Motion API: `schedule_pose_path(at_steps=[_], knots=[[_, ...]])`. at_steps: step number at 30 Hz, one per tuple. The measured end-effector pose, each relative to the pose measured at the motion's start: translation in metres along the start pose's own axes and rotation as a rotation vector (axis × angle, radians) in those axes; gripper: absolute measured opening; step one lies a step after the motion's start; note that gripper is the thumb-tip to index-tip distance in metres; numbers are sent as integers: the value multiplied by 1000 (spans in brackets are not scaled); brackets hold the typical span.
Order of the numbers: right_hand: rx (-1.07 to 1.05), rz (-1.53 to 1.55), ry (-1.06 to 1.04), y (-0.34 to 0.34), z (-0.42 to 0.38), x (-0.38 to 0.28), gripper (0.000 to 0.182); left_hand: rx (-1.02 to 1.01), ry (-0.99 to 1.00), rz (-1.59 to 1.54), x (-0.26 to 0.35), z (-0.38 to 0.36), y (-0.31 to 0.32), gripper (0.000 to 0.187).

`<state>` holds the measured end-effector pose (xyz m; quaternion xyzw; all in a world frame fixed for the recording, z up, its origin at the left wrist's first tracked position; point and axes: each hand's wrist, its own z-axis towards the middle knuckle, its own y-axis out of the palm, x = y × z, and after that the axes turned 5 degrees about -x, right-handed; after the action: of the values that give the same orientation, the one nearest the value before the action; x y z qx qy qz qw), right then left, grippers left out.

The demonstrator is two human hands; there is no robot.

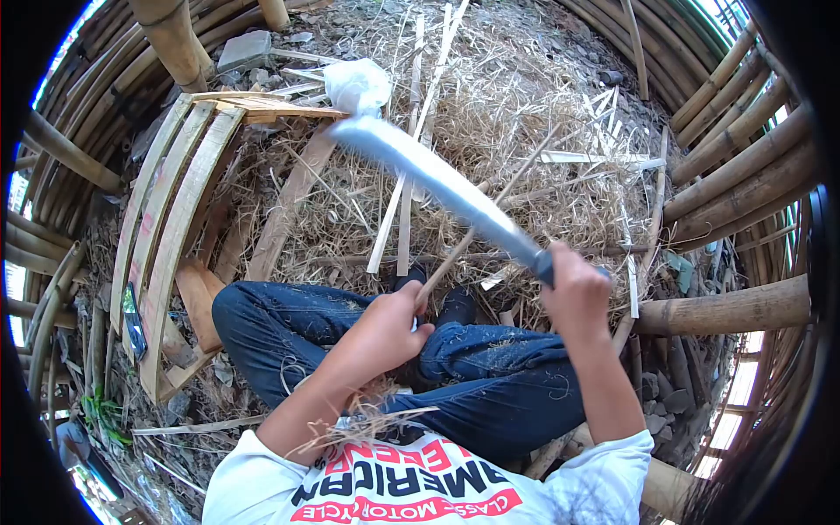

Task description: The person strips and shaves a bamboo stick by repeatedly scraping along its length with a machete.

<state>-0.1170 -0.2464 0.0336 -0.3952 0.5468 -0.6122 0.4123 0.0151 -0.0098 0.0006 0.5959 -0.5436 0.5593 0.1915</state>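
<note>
My right hand (575, 293) is wrapped round the dark handle of a machete (437, 184), whose long, wide blade points up and to the left, a little blurred. The blade passes over a thin bamboo stick (457, 251) in this view. My left hand (398, 328) grips the near end of that stick, close above my legs, and its far end slants away to the upper right. Curled shavings (372, 420) lie on my lap and left forearm. Under the blade, pale split strips (407, 219) rest on the ground.
To the left stands a slatted wooden crate (175, 227) with a phone-like dark object (134, 324) on it. A white plastic bag (357, 86) sits beyond the crate's far corner. Shavings (499, 114) cover the ground ahead. Bamboo poles (735, 306) wall both sides; a grey block (245, 51) lies far left.
</note>
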Motion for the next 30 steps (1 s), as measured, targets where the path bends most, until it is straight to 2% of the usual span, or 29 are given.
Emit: schedule_pose_path(at_steps=[1,2,5,8,11,19,22,24,25,27,30], knots=[[-16,-41,114,-1,3,9,35,13,19,-39,-3,-3,-3,30],[-19,-40,114,0,4,17,35,-52,-81,-33,1,-8,-6,31],[44,-28,155,1,3,22,32,-84,-62,-50,-11,-10,4,31],[-20,147,11,1,-12,-5,38,-90,-57,-70,-6,-3,4,32],[-45,187,-144,-1,-16,-34,40,-85,-49,-54,1,0,4,32],[35,201,-148,3,-2,-21,38,-74,-29,-39,7,-1,2,30],[66,160,-133,2,-5,-12,36,-93,-29,-36,11,-1,2,29],[-19,37,-42,2,-6,2,38,-98,-27,-41,11,-4,-1,28],[21,-2,35,2,-3,12,31,-92,-59,-30,9,-10,-6,26],[38,35,181,6,4,34,28,-88,-96,-18,6,-17,-6,24],[22,10,110,4,-1,21,28,-114,-108,-38,2,-14,-2,24]])
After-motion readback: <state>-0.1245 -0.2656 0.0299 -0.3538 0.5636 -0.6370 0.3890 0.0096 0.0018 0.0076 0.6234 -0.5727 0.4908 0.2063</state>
